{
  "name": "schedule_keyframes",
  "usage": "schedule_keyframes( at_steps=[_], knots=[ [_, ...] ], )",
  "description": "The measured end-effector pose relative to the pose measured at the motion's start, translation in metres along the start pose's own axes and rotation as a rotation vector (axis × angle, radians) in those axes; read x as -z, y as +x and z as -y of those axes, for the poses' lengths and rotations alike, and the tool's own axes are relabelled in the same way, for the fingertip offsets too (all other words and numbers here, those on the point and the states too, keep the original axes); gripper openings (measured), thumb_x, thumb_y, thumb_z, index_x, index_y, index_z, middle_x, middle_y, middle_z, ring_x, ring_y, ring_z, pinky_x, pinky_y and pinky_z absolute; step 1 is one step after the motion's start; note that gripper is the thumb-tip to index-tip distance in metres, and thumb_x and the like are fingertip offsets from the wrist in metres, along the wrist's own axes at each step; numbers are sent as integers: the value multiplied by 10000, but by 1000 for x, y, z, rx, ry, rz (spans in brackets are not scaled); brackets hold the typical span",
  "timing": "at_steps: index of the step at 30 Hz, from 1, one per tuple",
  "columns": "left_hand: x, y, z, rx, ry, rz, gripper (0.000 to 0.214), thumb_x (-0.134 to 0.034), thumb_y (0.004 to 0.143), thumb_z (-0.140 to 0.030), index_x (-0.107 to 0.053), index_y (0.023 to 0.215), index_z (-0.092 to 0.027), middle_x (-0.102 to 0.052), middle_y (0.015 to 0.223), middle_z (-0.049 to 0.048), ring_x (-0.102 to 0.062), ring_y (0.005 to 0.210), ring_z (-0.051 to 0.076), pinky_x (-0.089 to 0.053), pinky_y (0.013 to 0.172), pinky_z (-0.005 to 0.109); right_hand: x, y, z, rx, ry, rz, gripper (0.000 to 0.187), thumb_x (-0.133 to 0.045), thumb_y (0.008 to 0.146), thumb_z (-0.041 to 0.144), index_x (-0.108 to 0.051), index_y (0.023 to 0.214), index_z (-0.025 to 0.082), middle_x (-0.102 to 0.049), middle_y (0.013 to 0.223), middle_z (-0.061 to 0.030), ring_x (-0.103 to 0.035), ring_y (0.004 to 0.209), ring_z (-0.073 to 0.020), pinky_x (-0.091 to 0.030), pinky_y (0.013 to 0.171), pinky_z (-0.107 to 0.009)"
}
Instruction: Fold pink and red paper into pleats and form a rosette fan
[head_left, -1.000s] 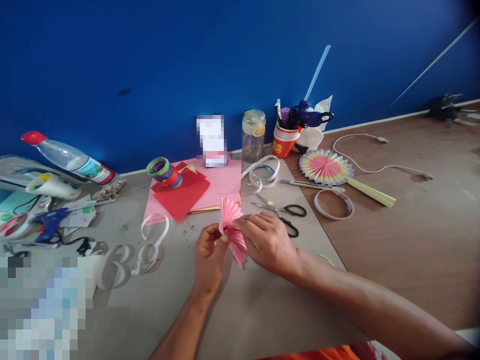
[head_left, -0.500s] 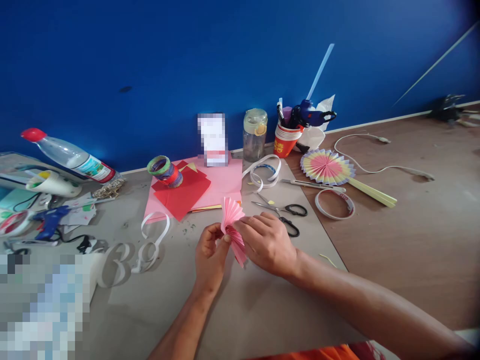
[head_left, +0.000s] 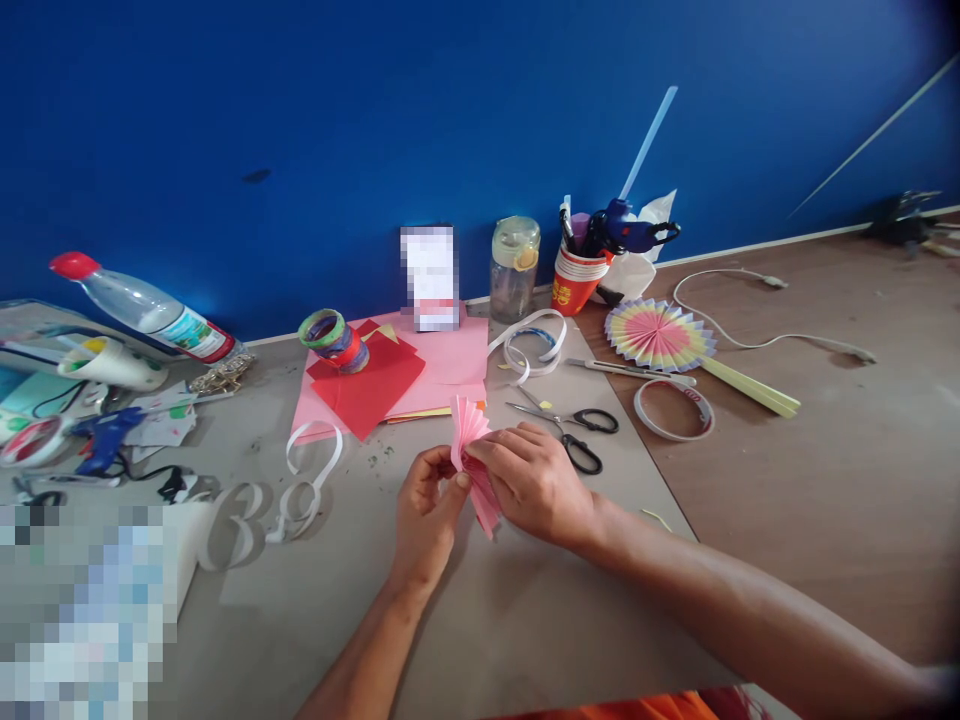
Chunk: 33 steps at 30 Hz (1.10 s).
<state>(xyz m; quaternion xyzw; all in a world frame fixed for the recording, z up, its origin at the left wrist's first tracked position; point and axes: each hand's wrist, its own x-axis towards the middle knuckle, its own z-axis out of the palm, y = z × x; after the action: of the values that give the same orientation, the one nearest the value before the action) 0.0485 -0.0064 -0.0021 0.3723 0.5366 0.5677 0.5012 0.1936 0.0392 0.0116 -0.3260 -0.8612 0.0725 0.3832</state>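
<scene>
A pleated piece of pink paper, fanned out above and below its middle, is held over the grey mat between both hands. My left hand pinches it near the centre from the left, thumb in front. From the right, my right hand grips the folds with its fingers closed, covering part of them. Black-handled scissors lie open just beyond my right hand. Behind the pleated paper are red sheets on larger pink sheets.
A finished paper fan, a tape roll and a cutter knife lie at right. White strips curl on the left. A glue gun and bottle are farther left. A red cup holds tools by the wall.
The view has shifted slightly, so the whole scene sits a little farther right. Both hands keep hold of the pleated paper, with its upper folds a bit more turned.
</scene>
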Motion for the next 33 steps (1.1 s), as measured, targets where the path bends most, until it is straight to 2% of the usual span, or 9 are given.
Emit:
schedule_keyframes(
  at_steps=[3,6,10,16,22,33],
  knots=[
    [0,0,-1,12,1,27,229,-707,740,-314,-640,910,-176,-637,859,29,-565,822,154,-450,781,280,1,0,0,2,-7,-1,171,-472,862,134,-584,991,144,-660,736,-42,-578,647,-149,-376,635,-291],
    [-1,0,-2,37,-23,31,223,-695,751,-314,-636,917,-176,-644,858,35,-580,821,163,-457,774,291,2,0,0,-16,-5,-21,275,-437,856,97,-548,1105,133,-642,685,-32,-562,613,-154,-374,609,-290],
    [0,0,-2,55,-89,33,196,-681,769,-301,-633,915,-179,-638,839,21,-577,789,142,-455,751,267,1,0,-2,-67,13,-22,349,-400,848,48,-525,1162,134,-670,749,-50,-571,637,-160,-393,626,-288],
    [2,2,0,58,-113,28,184,-665,784,-298,-633,921,-180,-630,816,10,-570,760,132,-445,732,259,1,1,-4,-132,24,62,220,-423,872,80,-611,956,158,-648,726,-47,-571,669,-153,-384,666,-271],
    [2,3,2,72,-121,-7,234,-708,732,-334,-641,893,-177,-643,799,12,-582,742,140,-445,720,264,0,2,-4,-152,17,116,182,-446,893,126,-607,815,158,-603,688,-34,-524,639,-143,-354,660,-265],
    [-2,1,-2,59,-28,-29,244,-713,719,-340,-634,872,-167,-636,800,22,-575,741,141,-457,704,255,5,4,0,-113,-155,42,210,-463,816,114,-505,622,183,-512,573,-1,-404,532,-125,-256,578,-280]
  ],
)
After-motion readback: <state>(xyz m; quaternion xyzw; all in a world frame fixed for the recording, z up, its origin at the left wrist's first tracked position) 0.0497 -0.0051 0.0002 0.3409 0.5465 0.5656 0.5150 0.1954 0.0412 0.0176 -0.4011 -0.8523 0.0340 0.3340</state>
